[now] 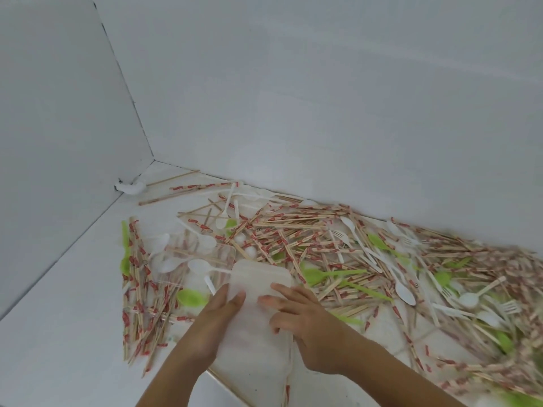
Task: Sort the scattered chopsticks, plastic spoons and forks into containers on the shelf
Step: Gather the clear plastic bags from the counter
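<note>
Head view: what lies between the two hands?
A translucent plastic container lies there, with the left hand and right hand gripping its sides, in the head view.

Enclosed by two plain white walls (323, 83), joined at a dark corner seam (124, 80). Floored in pale tile (385, 330). Lit evenly and softly.

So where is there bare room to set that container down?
The surface is bare between the left wall and the wrapped chopsticks. A smaller patch opens right of the right hand holding the container. From there to the back wall, the cutlery pile is crowded.
</note>
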The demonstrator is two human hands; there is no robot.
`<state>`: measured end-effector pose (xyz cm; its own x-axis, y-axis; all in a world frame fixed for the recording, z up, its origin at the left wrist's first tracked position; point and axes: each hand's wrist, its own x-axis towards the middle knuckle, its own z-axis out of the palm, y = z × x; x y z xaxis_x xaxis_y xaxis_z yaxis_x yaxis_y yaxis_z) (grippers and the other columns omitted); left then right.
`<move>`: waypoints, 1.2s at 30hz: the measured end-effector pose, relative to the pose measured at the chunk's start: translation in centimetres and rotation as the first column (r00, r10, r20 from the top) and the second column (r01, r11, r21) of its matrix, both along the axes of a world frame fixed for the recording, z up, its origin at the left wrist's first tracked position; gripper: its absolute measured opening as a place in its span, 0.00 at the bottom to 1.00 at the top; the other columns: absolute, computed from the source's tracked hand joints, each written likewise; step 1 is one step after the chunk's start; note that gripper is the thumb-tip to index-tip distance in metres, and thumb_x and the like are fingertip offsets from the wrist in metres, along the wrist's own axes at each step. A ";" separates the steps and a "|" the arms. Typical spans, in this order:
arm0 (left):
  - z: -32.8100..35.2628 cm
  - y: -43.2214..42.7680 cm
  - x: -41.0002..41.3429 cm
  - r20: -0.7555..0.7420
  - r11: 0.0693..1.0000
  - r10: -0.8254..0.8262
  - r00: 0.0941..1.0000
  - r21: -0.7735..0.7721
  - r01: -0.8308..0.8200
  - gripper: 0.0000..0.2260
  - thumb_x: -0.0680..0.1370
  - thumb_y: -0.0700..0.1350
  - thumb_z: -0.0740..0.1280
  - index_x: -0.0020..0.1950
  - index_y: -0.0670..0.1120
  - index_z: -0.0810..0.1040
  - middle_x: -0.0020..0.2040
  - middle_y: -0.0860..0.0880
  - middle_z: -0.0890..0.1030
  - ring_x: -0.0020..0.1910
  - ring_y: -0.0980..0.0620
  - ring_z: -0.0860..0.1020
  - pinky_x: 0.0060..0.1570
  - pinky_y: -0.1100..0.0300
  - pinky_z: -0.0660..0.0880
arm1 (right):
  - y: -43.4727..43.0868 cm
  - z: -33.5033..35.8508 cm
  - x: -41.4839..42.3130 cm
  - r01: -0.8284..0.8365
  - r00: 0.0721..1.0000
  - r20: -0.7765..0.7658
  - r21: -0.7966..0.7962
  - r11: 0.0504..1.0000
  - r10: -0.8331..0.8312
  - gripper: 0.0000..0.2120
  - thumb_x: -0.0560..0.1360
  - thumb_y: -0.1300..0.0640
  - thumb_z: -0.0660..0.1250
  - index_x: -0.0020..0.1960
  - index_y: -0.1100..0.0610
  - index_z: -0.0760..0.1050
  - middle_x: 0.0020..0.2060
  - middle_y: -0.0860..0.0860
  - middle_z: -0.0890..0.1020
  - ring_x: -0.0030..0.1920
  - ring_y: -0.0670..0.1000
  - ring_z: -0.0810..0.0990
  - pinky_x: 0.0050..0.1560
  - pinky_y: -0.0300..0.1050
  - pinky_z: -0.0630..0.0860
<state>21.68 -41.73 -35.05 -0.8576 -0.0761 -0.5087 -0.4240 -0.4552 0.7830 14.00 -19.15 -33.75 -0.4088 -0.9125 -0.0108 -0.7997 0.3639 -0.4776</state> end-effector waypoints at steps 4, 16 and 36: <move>0.4 0.2 -0.2 0.007 0.997 0.026 1.000 -0.075 -0.025 0.19 0.80 0.61 0.68 0.68 0.55 0.80 0.64 0.47 0.84 0.62 0.44 0.83 0.59 0.41 0.80 | 1.1 0.5 -0.5 0.036 0.997 -0.060 -0.063 0.997 -0.040 0.10 0.75 0.66 0.63 0.45 0.51 0.73 0.75 0.44 0.73 0.81 0.44 0.58 0.80 0.53 0.57; 0.1 -0.3 -0.3 -0.035 0.973 0.032 0.999 -0.226 -0.039 0.26 0.72 0.77 0.66 0.68 0.70 0.77 0.68 0.66 0.78 0.71 0.57 0.75 0.69 0.46 0.75 | 0.4 10.2 -3.8 0.894 0.445 0.787 -0.363 0.262 -0.427 0.06 0.81 0.68 0.66 0.56 0.63 0.70 0.44 0.56 0.88 0.42 0.56 0.88 0.39 0.48 0.81; 1.3 0.9 1.1 -0.009 0.935 0.065 0.998 -0.349 -0.064 0.28 0.77 0.74 0.58 0.76 0.69 0.65 0.74 0.69 0.66 0.76 0.62 0.63 0.79 0.51 0.60 | -4.0 3.0 0.2 0.855 0.433 0.460 0.063 0.515 -0.775 0.10 0.74 0.61 0.77 0.50 0.51 0.78 0.39 0.50 0.81 0.37 0.46 0.77 0.37 0.31 0.71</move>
<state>22.74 -40.79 -33.74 -0.8437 -0.3042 -0.4422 -0.4049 -0.1803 0.8964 14.21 -23.11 -30.78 -0.9539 -0.1575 -0.2554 0.1011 0.6325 -0.7679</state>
